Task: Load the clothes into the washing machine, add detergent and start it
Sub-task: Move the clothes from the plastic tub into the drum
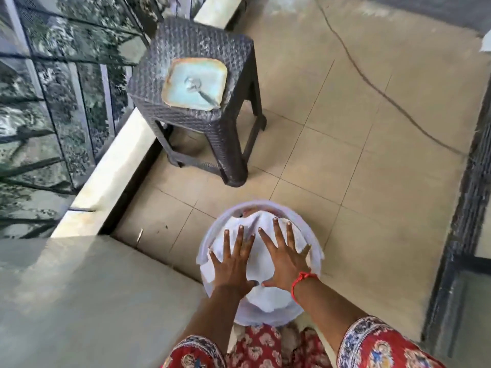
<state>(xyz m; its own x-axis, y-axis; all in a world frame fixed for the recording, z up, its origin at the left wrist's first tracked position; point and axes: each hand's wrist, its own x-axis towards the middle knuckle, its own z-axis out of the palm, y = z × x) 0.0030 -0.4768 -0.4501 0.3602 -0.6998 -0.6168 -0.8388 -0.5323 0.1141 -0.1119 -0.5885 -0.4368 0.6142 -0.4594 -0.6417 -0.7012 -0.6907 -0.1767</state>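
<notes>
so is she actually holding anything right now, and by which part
Nothing is gripped. The left hand and right hand lie flat with fingers spread on top of the white cloth in the bucket, pressing rather than holding it.

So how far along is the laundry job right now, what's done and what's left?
Early on. Done: nothing that shows. In hand: the left hand and right hand lie flat with fingers spread on white cloth in a pale round tub on the floor. Left: loading the clothes, adding detergent and starting; no washing machine or detergent is recognisable in view.
</notes>
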